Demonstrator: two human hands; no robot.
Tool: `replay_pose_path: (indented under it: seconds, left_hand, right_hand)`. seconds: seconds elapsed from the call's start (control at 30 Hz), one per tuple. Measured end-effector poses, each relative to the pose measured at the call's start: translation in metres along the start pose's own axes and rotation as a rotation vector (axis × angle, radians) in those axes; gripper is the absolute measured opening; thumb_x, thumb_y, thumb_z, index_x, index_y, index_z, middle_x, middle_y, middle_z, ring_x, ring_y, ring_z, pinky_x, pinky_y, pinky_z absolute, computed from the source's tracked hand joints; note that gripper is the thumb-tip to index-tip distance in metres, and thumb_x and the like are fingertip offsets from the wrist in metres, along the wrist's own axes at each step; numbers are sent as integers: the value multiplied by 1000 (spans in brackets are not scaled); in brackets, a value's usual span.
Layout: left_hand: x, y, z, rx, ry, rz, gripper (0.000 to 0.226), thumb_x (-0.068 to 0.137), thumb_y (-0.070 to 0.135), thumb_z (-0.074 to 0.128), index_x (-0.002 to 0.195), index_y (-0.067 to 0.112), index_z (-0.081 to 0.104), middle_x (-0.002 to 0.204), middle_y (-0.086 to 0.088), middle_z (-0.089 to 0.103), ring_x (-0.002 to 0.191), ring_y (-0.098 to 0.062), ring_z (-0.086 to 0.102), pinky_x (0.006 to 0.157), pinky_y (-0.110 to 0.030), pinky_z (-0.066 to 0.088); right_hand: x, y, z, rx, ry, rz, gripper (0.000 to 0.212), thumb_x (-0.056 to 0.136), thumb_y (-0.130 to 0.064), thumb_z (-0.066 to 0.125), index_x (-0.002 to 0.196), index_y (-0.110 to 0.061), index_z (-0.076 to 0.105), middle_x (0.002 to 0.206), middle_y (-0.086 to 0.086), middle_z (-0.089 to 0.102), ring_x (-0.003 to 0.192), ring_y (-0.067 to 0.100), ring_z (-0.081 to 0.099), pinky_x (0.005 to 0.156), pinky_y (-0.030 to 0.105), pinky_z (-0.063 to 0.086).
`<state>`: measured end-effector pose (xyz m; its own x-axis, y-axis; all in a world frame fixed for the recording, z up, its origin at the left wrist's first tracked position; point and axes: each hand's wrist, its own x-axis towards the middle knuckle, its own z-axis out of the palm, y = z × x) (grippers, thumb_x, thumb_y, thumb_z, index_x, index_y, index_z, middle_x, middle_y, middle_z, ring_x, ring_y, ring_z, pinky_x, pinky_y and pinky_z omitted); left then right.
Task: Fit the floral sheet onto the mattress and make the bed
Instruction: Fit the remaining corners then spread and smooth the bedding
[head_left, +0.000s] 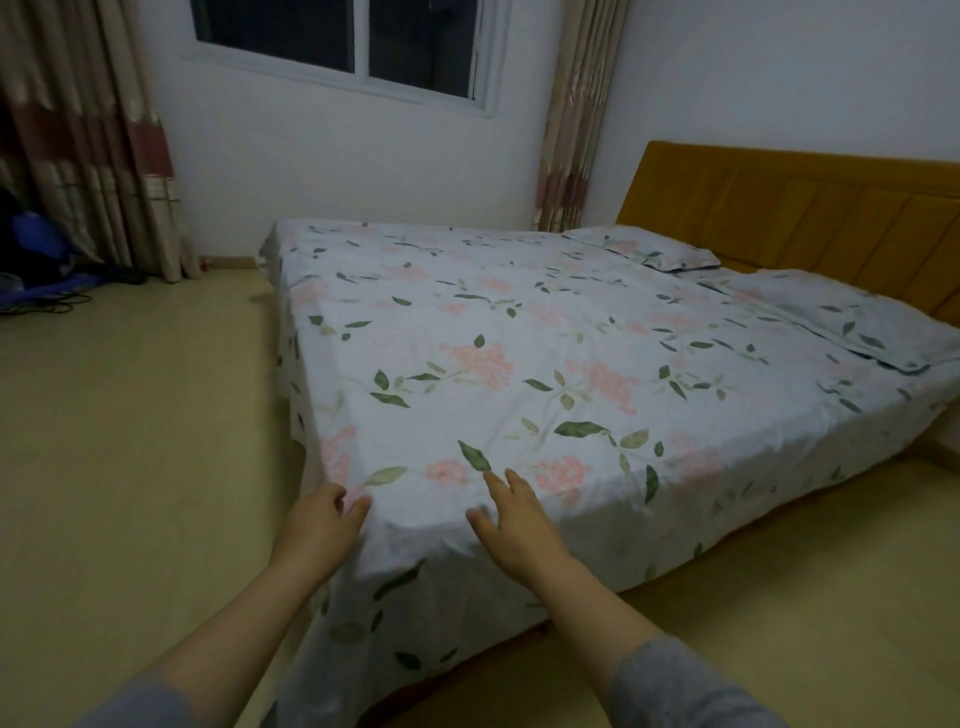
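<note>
Bedroom w/ white walls, dark window (358, 36), curtains (83, 140) on both sides, beige floor (130, 441). Right hand (514, 519) lies flat, fingers straight and spread, pressing the floral sheet (519, 338) just inside the near corner. Left hand (322, 525) sits at that corner's left edge, fingers loosely curled against the fabric; can't tell if it pinches the cloth. Sheet is spread flat over the whole top, up to the mustard headboard (810, 218); near corner and both sides drape down toward the floor; a few faint creases. Two matching floral pillows at the head end, far pillow (649, 249) and near pillow (831, 317), side by side. Grey sleeves (685, 691) pushed up both forearms. Blue bundle (36, 249) on the floor, far left, by the curtain.
</note>
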<state>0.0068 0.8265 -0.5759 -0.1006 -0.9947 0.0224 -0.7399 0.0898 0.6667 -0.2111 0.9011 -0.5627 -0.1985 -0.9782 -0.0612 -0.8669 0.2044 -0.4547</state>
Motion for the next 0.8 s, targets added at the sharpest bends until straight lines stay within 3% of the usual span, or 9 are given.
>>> replay_pose_path:
  seconds: [0.07,0.13,0.2,0.3,0.33,0.43,0.63,0.8]
  left_hand:
    - [22,-1,3,-70,23,-59,34,93,36,51,96,3,61,102,-18,64,85,-30,58,61,-27,39]
    - [44,-3,8,-155,51,-105,43,93,35,50,119,1,56,118,-22,57,102,-37,54,79,-33,45]
    - [69,-8,12,-178,64,-187,49,94,36,49,129,2,50,125,-25,52,109,-41,51,89,-38,44]
    - [100,-16,13,-135,50,-275,43,95,36,48,109,-2,61,109,-22,62,87,-34,58,70,-33,46]
    - [107,-18,13,-136,67,-295,38,95,34,50,99,-1,63,101,-19,64,78,-30,55,62,-31,41]
    - [117,-28,10,-165,184,-328,24,93,28,55,79,9,57,84,-14,60,69,-25,46,57,-30,29]
    - [110,-44,14,-147,316,-240,25,92,17,51,69,12,48,64,-2,49,56,-18,43,48,-26,25]
    - [106,-47,10,-93,239,-257,26,92,20,50,68,12,49,66,-4,50,57,-19,44,48,-27,26]
  right_hand:
    - [17,-11,3,18,21,-27,62,98,-45,36,152,-27,9,160,4,4,147,22,5,119,38,13]
    - [34,-19,6,23,21,-45,63,99,-44,36,152,-26,8,160,2,6,147,20,4,119,37,11]
    - [56,-25,10,5,16,-41,61,99,-43,36,151,-22,13,160,3,8,147,20,6,119,35,11]
    - [91,-34,10,11,46,-20,60,99,-41,38,151,-20,17,159,6,10,146,22,9,118,35,13]
    - [102,-37,11,10,46,-18,61,99,-41,39,151,-20,16,159,7,10,146,22,9,118,35,13]
    - [125,-45,18,4,29,-24,61,98,-41,39,151,-21,15,159,5,10,146,21,9,118,36,14]
    - [132,-53,30,-39,47,-24,59,99,-40,36,151,-22,15,159,3,9,147,22,7,119,40,13]
    - [120,-44,34,-117,-8,46,59,98,-44,32,150,-20,18,159,8,11,146,31,7,119,48,7]
